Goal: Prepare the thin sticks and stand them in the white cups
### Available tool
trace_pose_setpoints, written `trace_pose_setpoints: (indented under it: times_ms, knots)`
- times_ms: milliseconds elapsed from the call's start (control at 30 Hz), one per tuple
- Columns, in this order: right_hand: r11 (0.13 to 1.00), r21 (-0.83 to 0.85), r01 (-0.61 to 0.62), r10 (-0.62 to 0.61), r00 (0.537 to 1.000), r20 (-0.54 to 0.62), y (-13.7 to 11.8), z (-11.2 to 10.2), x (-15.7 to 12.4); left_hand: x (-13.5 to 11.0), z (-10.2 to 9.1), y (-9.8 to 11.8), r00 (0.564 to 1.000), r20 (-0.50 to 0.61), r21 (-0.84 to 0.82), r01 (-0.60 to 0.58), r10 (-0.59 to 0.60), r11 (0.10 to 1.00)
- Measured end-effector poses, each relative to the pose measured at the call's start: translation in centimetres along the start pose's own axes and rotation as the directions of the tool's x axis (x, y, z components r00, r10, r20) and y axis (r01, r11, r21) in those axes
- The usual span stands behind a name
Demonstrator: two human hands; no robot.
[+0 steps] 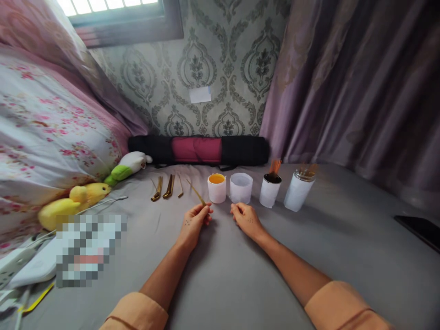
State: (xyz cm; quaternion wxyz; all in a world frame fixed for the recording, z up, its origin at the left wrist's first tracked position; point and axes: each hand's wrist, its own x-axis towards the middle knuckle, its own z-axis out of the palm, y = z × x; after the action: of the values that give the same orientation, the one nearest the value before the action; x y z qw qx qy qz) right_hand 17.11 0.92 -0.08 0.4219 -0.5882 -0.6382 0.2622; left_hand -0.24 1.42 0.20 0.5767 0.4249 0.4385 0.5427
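My left hand (196, 220) is closed, pinching a thin golden stick (195, 191) that slants up and away to the left. In front of the white-wrapped cups my right hand (246, 219) is curled closed; whatever its fingertips hold, if anything, is hidden. Just beyond the hands stand a white cup with a yellow-orange inside (217, 190) and a whitish translucent tub (240, 190). To the left of them lie a single thin golden piece (180, 188) and two small bundles of golden pieces with bent ends, a middle bundle (168, 187) and a left bundle (157, 189).
Right of the tub stand a white-wrapped can (270, 192) and a taller wrapped jar (298, 192), both holding orange-brown sticks. A black-and-red roll (197, 150) lies along the wall. Plush toys (79, 201) and a power strip (17, 263) are left; a dark phone-like slab (417, 231) lies right.
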Motion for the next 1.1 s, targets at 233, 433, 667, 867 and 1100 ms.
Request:
trace_pose_setpoints:
  times_ms: [233, 433, 667, 867, 1100]
  knots:
    - [0.999, 0.046, -0.014, 0.011, 0.999, 0.046, 0.3, 0.1, 0.1, -0.8, 0.5, 0.4, 0.996, 0.018, 0.152, -0.084, 0.082, 0.985]
    - [0.998, 0.063, -0.002, -0.002, 0.998, 0.067, 0.4, 0.0, 0.1, -0.9, 0.8, 0.6, 0.993, 0.004, 0.180, -0.118, 0.120, 0.977]
    - [0.995, 0.100, 0.004, -0.012, 0.997, 0.081, 0.3, 0.0, 0.1, -0.8, 0.4, -0.2, 0.979, 0.054, 0.232, -0.206, 0.199, 0.951]
    - [0.993, 0.118, -0.017, 0.004, 0.994, 0.109, 0.1, -0.1, 0.1, -1.0, 0.4, -0.1, 0.949, 0.111, 0.359, -0.315, 0.295, 0.878]
    - [0.983, 0.179, -0.036, 0.020, 0.995, 0.094, -0.5, -0.3, -0.1, -1.6, 0.5, 0.4, 0.881, 0.225, 0.480, -0.472, 0.416, 0.740]
